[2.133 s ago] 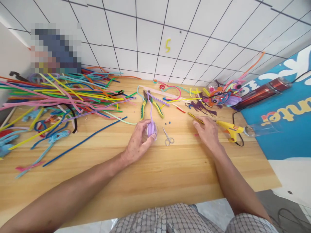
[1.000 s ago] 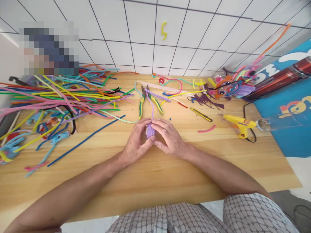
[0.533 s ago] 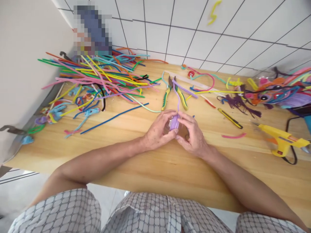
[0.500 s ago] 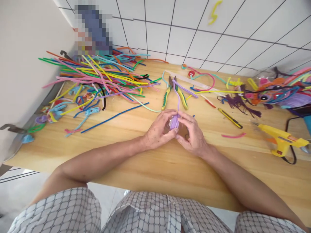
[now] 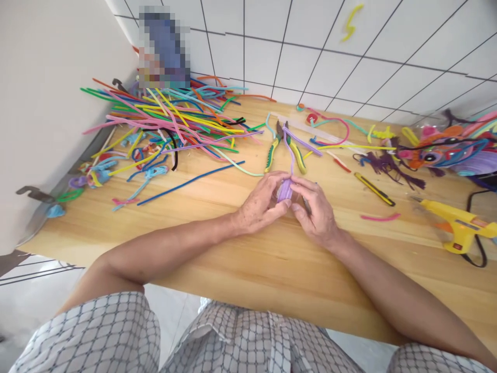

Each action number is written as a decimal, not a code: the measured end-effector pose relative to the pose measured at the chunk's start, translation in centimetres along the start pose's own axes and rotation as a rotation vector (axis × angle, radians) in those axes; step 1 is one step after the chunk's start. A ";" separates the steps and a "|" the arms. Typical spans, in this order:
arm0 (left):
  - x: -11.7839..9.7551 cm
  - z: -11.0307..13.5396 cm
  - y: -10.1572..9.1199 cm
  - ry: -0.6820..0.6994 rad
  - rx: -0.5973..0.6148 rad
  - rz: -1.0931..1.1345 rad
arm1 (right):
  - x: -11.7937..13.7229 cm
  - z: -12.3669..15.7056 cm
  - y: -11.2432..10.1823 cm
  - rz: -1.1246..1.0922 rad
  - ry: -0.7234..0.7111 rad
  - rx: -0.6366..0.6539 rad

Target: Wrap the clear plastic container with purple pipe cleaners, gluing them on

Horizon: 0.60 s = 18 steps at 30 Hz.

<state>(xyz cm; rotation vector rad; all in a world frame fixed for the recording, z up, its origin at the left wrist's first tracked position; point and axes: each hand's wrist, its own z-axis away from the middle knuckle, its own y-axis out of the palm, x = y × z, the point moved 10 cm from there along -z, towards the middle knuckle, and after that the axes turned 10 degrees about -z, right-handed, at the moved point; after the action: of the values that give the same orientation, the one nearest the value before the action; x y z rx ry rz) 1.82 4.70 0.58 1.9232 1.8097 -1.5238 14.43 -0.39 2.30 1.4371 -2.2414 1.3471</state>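
Observation:
Between my two hands is a small clear, round-looking plastic piece, partly covered by a band of purple pipe cleaners (image 5: 284,190) lying side by side. My left hand (image 5: 261,201) grips it from the left, thumb below and fingers over the top. From the other side, the fingertips of my right hand (image 5: 316,210) press on the band's upper right edge, its thumb lower down. One purple strand runs up from the band to a pair of pliers (image 5: 298,156) with green and yellow handles, lying with handles spread. My fingers hide much of the clear piece.
A heap of colourful pipe cleaners (image 5: 155,116) covers the table's back left. To the right lie a yellow-black utility knife (image 5: 375,189), a pink pipe cleaner piece (image 5: 380,217) and a yellow glue gun (image 5: 458,223). A decorated animal figure (image 5: 438,153) stands behind them. The tiled wall (image 5: 264,46) closes off the back.
The whole view has shifted slightly, so things appear farther right. My right thumb has moved a little away from my left thumb. Both hands stay around the purple band.

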 end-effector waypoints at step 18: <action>0.6 0.4 0.3 -0.033 0.029 0.069 | 0.9 -0.1 -0.2 0.016 -0.054 -0.077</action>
<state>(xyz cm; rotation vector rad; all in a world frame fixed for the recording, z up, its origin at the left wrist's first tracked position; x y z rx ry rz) 1.66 4.73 -0.18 1.9401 1.6995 -1.5579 14.07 -0.94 3.02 1.4500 -2.3160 1.2254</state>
